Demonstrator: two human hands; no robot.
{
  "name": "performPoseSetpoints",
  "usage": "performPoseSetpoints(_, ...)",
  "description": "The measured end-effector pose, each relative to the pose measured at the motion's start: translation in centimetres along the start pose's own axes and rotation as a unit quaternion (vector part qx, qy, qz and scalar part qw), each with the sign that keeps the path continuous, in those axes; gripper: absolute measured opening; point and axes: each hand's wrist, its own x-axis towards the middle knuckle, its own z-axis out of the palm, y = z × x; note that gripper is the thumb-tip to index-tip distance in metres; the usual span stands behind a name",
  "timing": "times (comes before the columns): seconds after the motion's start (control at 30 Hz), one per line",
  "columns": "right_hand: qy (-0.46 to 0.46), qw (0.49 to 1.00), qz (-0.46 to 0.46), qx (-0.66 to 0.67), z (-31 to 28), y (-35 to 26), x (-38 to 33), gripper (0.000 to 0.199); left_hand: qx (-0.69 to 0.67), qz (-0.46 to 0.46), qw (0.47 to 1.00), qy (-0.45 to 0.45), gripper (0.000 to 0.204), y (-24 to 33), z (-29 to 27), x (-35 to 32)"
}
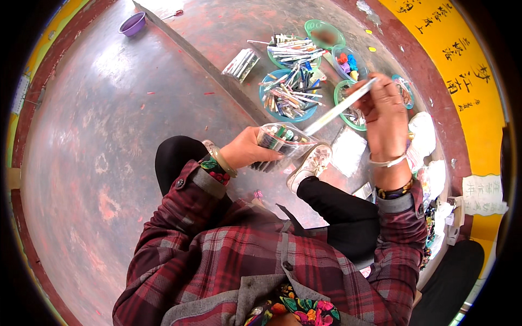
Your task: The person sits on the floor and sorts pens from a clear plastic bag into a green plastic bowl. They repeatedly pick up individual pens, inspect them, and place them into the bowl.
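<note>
Gripped in our left hand (243,148), a clear plastic bag (302,148) holds upright pens (278,137), while our right fingers (380,89) pinch a slender white stick (340,108) slanting down toward it. Beyond, we see a blue basket (305,115) heaped with pens; farther off, a purple basin (133,25).

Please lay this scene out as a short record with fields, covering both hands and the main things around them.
Left hand: left hand, gripping a clear bag
Bag contents: several pens
Right hand: right hand, raised, holding a white stick
Stick: slanted, lower end near the bag; contact unclear
Beyond the bag: blue bowl heaped with loose pens
Far left: purple bowl on the floor
Beside the bag: shoe
</note>
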Motion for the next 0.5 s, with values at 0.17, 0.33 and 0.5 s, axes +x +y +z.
performPoseSetpoints(0.17,0.087,0.982,0.141,0.094,-1.6,0.7,0.7,0.023,0.004,0.034,0.999,0.015,0.033,-0.6,0.0,0.2)
performPoseSetpoints(0.33,-0.035,0.954,0.293,0.059,-1.7,3.8,-1.0,0.019,0.001,0.031,0.999,0.04,0.034,-1.2,-0.6,0.2)
performPoseSetpoints(0.5,-0.073,0.864,0.496,-0.043,-5.8,9.8,-3.4,0.021,-0.007,0.072,0.996,0.055,0.034,-0.9,-0.9,0.0)
